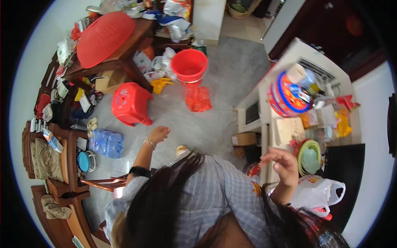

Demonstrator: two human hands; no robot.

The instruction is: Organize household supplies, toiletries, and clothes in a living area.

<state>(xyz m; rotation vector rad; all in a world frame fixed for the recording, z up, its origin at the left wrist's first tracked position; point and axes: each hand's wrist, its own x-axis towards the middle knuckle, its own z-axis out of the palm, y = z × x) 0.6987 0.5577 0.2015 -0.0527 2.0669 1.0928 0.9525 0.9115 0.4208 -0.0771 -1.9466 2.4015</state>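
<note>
Over the grey tiled floor, my left hand [158, 134] hangs with loosely bent fingers and nothing visible in it. Just beyond it stands a red plastic stool [128, 102]. A pack of bottles in blue plastic wrap [107, 143] lies on the floor to its left. My right hand [283, 164] is raised by the white cabinet [266, 130], its fingers apart and holding nothing. Nearest to it on the cabinet are a green plastic basin [301, 155] and a white plastic carrier bag [313, 192]. Whether the right fingers touch the cabinet I cannot tell.
Ahead on the floor are a red bucket [189, 66], a crumpled red plastic bag [198, 99] and a yellow cloth-like item [160, 84]. A red dome cover [105, 38] sits on the wooden table [124, 54]. A round tin [287, 94] tops the cabinet. Wooden furniture [71, 145] lines the left.
</note>
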